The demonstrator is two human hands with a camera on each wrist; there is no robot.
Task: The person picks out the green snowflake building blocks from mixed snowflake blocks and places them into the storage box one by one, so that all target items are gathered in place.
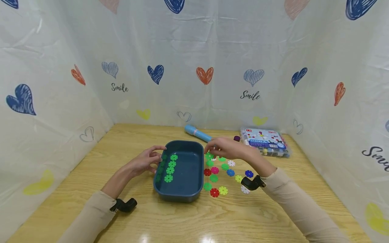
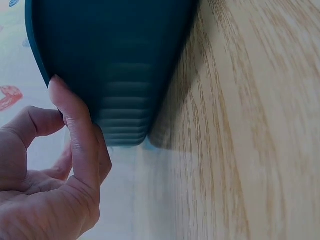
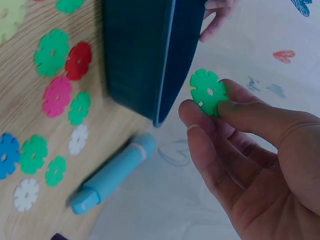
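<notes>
A dark blue plastic bin [image 1: 183,194] stands on the table, with several green snowflake discs [image 1: 171,164] lined up along the left of its floor. My left hand [image 1: 147,160] holds the bin's left rim between thumb and fingers, seen from below in the left wrist view. Just beyond the bin's right rim, my right hand [image 3: 250,145] pinches a green snowflake disc [image 3: 205,90] between thumb and fingertips, raised above the table. Loose snowflake discs in green, red [image 1: 214,192], pink [image 1: 214,170], yellow [image 1: 223,190], blue [image 1: 230,172] and white lie right of the bin.
A light blue cylinder [image 1: 197,133] with a rounded end lies behind the bin. At the back right sits a clear case [image 1: 265,141] of colourful pieces, with a small dark purple object [image 1: 236,138] beside it. Heart-printed curtains [image 1: 188,84] enclose the wooden table [image 1: 136,222].
</notes>
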